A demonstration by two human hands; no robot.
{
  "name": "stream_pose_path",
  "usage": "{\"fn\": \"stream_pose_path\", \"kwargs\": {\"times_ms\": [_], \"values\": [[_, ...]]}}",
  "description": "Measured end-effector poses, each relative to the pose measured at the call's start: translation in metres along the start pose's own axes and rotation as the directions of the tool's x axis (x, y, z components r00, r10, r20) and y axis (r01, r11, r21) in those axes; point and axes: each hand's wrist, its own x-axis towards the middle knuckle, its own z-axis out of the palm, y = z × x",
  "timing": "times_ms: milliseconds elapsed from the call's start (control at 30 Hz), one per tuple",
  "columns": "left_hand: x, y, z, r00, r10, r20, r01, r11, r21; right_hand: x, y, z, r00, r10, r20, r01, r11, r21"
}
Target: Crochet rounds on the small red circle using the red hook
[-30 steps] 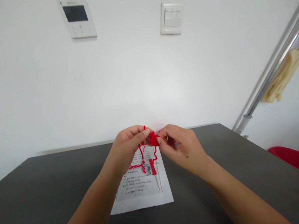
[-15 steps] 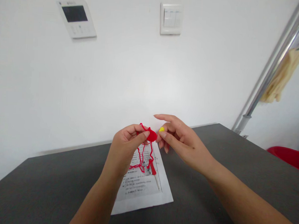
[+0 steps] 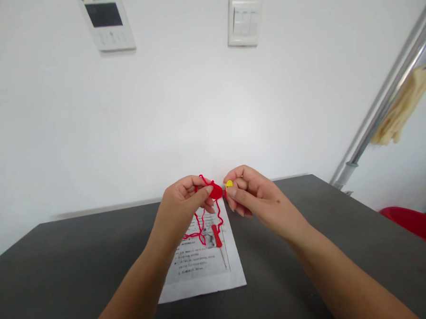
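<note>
Red wool sits at the centre of it: the left hand (image 3: 182, 200) has its grip pinched narrow, thumb and forefinger closed on a small red crocheted disc (image 3: 216, 191) held up in the air above the bench (image 3: 68, 266). Right against the disc's edge, the right hand (image 3: 257, 197) has its grip closed on a tiny yellow marker (image 3: 229, 183), the other fingers curled under; whether the marker is already hooked into the disc cannot be told. Loose red yarn (image 3: 200, 223) trails from the disc down past the left wrist to a printed sheet (image 3: 207, 278) lying on the bench, where a red-handled hook (image 3: 216, 236) rests on the print.

To my eye, work this fine goes best with the left pinch steady near the disc's rim, so the edge stays taut and visible, and with the yellow piece moved by fingertips alone, not the wrist. The hanging yarn should stay slack; a tug could distort the disc.

Farther out, a light switch (image 3: 243, 22) and an intercom panel (image 3: 106, 23) are on the white wall, a metal pole (image 3: 387, 97) leans at the right, and a red basin (image 3: 409, 222) sits beyond the bench corner.
</note>
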Motion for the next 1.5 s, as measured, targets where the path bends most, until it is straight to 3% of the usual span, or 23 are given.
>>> {"fn": "stream_pose_path", "kwargs": {"times_ms": [167, 600, 1200, 1500], "values": [[0.0, -0.001, 0.003, 1.0, -0.015, 0.006, 0.014, 1.0, 0.013, 0.0, -0.001, 0.0, 0.997, 0.069, 0.026, -0.069, 0.998, -0.005], [-0.001, -0.003, 0.005, 1.0, 0.004, 0.025, -0.008, 0.99, 0.143, 0.003, 0.007, -0.007, 0.999, 0.033, -0.035, -0.037, 0.991, -0.125], [0.0, 0.0, 0.004, 1.0, 0.0, -0.023, 0.003, 0.993, 0.12, 0.003, 0.001, -0.002, 0.998, 0.045, 0.044, -0.044, 0.999, -0.021], [-0.001, -0.003, 0.006, 1.0, -0.012, 0.01, 0.011, 0.995, 0.098, 0.002, 0.006, 0.002, 0.998, 0.056, -0.031, -0.055, 0.998, 0.016]]}}
